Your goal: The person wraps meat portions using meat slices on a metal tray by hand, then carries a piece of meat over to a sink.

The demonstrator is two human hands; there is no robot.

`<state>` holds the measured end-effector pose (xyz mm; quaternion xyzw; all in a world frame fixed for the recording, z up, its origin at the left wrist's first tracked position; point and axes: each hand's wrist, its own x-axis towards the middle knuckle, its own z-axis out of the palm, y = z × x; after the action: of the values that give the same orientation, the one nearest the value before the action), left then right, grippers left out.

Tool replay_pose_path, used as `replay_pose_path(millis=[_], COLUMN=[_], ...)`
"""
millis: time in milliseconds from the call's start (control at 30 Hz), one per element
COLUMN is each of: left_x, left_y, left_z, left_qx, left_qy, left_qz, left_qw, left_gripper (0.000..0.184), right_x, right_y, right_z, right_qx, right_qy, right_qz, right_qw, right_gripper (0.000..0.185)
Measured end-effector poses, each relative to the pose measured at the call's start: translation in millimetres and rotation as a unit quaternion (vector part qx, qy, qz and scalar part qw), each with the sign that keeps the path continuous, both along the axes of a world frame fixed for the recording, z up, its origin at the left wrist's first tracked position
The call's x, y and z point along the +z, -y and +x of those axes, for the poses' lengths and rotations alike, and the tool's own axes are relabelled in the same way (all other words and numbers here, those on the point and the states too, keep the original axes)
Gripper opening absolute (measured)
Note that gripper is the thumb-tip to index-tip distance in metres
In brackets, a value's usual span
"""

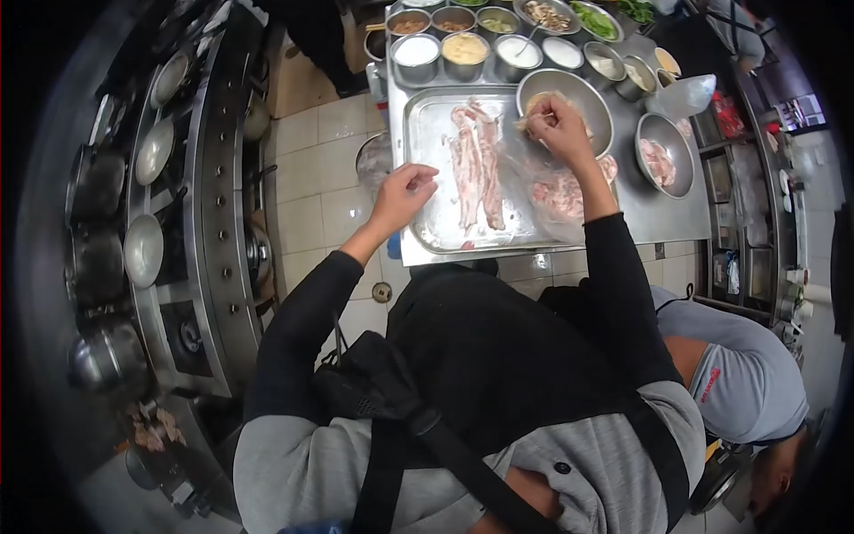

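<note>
A shallow metal tray lies on the steel table, with long strips of raw, fatty meat side by side in it. My left hand hovers at the tray's left edge, fingers loosely bent and apart, holding nothing. Over the large metal bowl, my right hand has its fingers pinched together. Something pale shows at its fingertips, too small to name. Pale yellowish contents show in the bowl, partly hidden by the hand. Below my right wrist, a clear plastic bag of raw meat overlaps the tray's right side.
Small metal pots of white powder and yellow seasoning line the back. Another bowl with meat pieces stands right. A stove with woks runs along the left. Another person bends down at my right; someone's dark-clothed leg is at far left.
</note>
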<state>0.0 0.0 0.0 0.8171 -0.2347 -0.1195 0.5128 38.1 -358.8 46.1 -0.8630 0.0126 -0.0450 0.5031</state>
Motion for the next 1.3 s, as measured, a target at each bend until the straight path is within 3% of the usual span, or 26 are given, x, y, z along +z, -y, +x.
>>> replay_pose_path(millis=[67, 100, 167, 233, 300, 433, 567, 667, 767, 800, 900, 1067, 1167, 1200, 1300], left_x=[3.1, 13.5, 20.8, 3.2, -13.6, -7.3, -12.9, -12.8, -16.4, -16.1, -15.6, -17.7, -6.7, -6.8, -14.3], left_y=[23.6, -17.1, 10.9, 27.4, 33.9, 38.0, 39.8, 41.2, 40.9, 39.9, 37.1, 35.3, 35.8, 38.6, 49.9], left_z=[-2.0, 12.4, 6.4, 6.2, 19.6, 19.8, 17.8, 22.0, 24.9, 23.9, 23.9, 27.5, 24.7, 22.1, 23.2], left_qx=[-0.011, -0.029, -0.060, -0.108, -0.151, -0.143, -0.107, -0.112, -0.114, -0.114, -0.126, -0.170, -0.185, -0.170, -0.115], left_qy=[0.018, 0.044, 0.067, 0.120, 0.182, 0.103, 0.089, 0.087, 0.089, 0.089, 0.041, 0.045, 0.112, 0.126, 0.091], left_qz=[-0.017, 0.037, 0.033, 0.024, 0.055, 0.057, 0.048, 0.052, 0.045, 0.042, 0.016, 0.020, 0.030, 0.044, 0.077], left_qw=[1.000, 0.998, 0.995, 0.987, 0.970, 0.983, 0.989, 0.989, 0.989, 0.989, 0.991, 0.984, 0.976, 0.976, 0.986], left_gripper=[0.038, 0.037, 0.033, 0.032, 0.031, 0.025, 0.025, 0.024, 0.023, 0.023, 0.027, 0.034, 0.031, 0.030, 0.026], right_x=[14.3, -14.1, -48.9, -46.6, -32.7, -32.8, -44.5, -64.1, -33.2, -26.9, -48.5, -58.8, -27.6, -19.1, -4.2], right_y=[-27.0, -93.2, -108.1, -116.5, -124.1, -133.2, -137.0, -128.6, -125.0, -124.1, -120.3, -128.6, -122.0, -116.8, -109.9], right_z=[-30.0, -31.9, -56.0, -86.4, -111.5, -143.7, -135.3, -115.3, -98.2, -94.4, -99.9, -88.4, -57.2, -47.9, -47.4], right_qx=[0.013, 0.040, 0.106, 0.114, 0.111, 0.207, 0.226, 0.192, 0.116, 0.114, 0.195, 0.175, 0.098, 0.067, 0.032], right_qy=[-0.022, 0.013, 0.063, 0.148, 0.090, -0.041, -0.004, 0.048, -0.037, -0.047, 0.137, 0.082, -0.031, -0.154, 0.012], right_qz=[0.078, 0.100, 0.026, -0.145, -0.148, -0.199, -0.275, -0.252, -0.058, -0.083, -0.216, -0.296, -0.105, 0.064, -0.095], right_qw=[0.997, 0.994, 0.992, 0.972, 0.979, 0.957, 0.934, 0.947, 0.991, 0.989, 0.947, 0.935, 0.989, 0.984, 0.995], right_gripper=[0.012, 0.013, 0.016, 0.019, 0.021, 0.024, 0.022, 0.021, 0.025, 0.031, 0.030, 0.022, 0.018, 0.019, 0.018])
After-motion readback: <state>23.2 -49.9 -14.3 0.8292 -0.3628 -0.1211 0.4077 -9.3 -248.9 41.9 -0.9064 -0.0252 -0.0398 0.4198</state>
